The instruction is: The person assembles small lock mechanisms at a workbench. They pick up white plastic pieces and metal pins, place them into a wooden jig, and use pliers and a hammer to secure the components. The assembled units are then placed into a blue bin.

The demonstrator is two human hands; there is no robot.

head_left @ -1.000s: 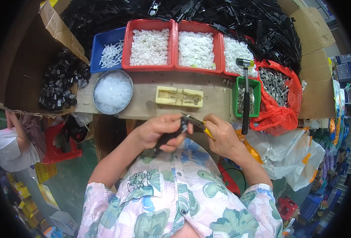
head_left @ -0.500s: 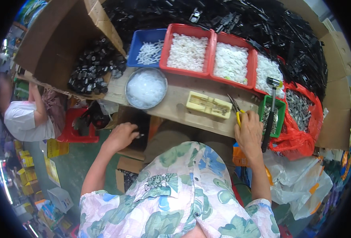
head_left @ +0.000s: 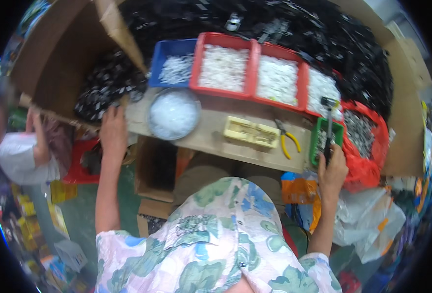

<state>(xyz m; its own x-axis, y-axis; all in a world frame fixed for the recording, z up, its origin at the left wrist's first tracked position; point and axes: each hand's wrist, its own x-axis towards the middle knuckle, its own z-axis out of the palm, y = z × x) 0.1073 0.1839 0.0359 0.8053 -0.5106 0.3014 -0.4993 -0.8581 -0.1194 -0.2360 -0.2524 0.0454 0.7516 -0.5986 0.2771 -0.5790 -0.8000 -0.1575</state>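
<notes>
My right hand (head_left: 334, 170) is closed round the black handle of a hammer (head_left: 329, 127), whose head points away from me over a green tray (head_left: 339, 134) of small metal parts. To the left of it, yellow-handled pliers (head_left: 291, 145) lie loose on the wooden board (head_left: 211, 139). Beside them sits a cream-coloured block with slots (head_left: 251, 132). My left hand (head_left: 113, 131) reaches to the near edge of a cardboard box (head_left: 47, 66), its fingers stretched toward the black parts (head_left: 109, 88) inside; the hand is slightly blurred and I see nothing in it.
A blue tray (head_left: 156, 63) and red trays (head_left: 252, 73) of small white pieces line the board's back. A round metal bowl (head_left: 151, 117) holds clear-white pieces. A red bag (head_left: 379, 139) of metal parts stands right. Black strips (head_left: 313, 29) heap behind. Another person (head_left: 28, 151) sits left.
My right hand has let go of the pliers and taken hold of the hammer's handle. My left hand has moved up and left from beside my lap to the box of black parts.
</notes>
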